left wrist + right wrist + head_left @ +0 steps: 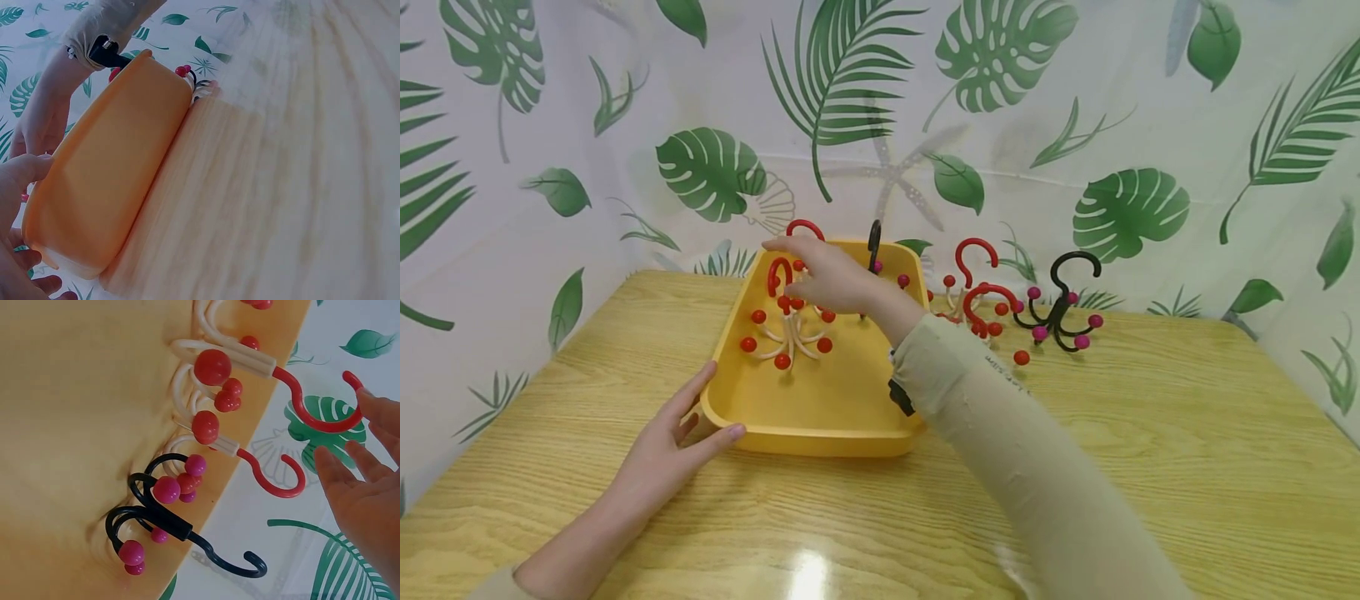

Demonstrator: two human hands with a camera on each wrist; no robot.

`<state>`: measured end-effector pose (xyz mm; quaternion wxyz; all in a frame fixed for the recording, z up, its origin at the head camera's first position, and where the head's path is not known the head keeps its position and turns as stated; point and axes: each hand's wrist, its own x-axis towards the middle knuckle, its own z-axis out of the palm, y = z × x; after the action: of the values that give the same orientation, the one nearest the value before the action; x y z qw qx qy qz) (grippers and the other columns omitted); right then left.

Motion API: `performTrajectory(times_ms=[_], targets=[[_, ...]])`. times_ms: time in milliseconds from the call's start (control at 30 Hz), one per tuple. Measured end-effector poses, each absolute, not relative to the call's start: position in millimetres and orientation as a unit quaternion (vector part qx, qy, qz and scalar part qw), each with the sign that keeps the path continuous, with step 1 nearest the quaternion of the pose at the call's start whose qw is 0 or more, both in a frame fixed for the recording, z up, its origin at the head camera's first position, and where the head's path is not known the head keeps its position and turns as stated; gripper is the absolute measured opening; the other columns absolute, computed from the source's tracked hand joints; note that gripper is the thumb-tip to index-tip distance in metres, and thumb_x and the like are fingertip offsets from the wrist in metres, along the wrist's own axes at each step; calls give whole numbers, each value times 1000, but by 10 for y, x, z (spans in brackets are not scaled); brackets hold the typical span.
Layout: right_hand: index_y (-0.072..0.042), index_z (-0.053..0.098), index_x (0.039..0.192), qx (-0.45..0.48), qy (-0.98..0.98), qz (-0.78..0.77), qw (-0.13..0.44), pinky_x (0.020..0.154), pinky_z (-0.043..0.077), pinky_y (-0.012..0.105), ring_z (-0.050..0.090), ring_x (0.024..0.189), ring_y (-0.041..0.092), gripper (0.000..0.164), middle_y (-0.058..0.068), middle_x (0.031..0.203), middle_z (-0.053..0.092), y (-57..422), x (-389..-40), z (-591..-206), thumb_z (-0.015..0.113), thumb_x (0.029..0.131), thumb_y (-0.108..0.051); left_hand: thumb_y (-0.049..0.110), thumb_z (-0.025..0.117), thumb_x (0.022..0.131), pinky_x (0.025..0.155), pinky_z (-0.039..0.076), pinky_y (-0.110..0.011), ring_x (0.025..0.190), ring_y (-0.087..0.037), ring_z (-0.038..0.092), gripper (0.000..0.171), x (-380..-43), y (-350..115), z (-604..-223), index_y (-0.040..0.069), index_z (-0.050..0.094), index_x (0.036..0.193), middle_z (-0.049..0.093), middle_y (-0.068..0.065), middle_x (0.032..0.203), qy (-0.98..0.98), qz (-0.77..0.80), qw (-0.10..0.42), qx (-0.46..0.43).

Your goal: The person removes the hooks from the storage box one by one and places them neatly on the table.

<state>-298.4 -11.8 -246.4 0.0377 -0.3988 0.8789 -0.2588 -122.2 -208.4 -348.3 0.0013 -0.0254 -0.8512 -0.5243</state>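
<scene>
A yellow tray stands on the table. My left hand spreads around its near left corner, thumb at the front rim and forefinger at the left side. In the tray are several-armed hanging hooks with ball tips: a white one with a red hook, another white and red one behind it, and a black one with pink balls. My right hand is above the tray, fingers extended. In the right wrist view its forefinger meets the tip of a red hook; the thumb is apart from it.
Right of the tray, on the wooden table, stand two more white and red hooks, partly behind my right arm, and a black one with pink balls. A leaf-patterned cloth hangs behind the table.
</scene>
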Motion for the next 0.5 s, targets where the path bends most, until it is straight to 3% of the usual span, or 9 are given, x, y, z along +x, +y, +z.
performTrajectory(times_ms=[167,500], targets=[[-7,44,141,-411,880,-237,32,113,28,30,35,134,22,53,8,145,42,-130,-2995,-2506,64,92,-9,37,71,86,112,25,-54,142,-36,16,89,-1219,-2086,-3484,22,16,155,13,-11,158,-852,-523,-1,-20],[-4,59,126,-405,879,-252,-2,99,43,25,50,112,22,33,8,123,55,-137,-2973,-2508,61,93,-7,38,71,86,112,25,-53,142,-35,16,89,-1221,-2088,-3489,22,16,155,14,-10,158,-855,-518,2,-20]])
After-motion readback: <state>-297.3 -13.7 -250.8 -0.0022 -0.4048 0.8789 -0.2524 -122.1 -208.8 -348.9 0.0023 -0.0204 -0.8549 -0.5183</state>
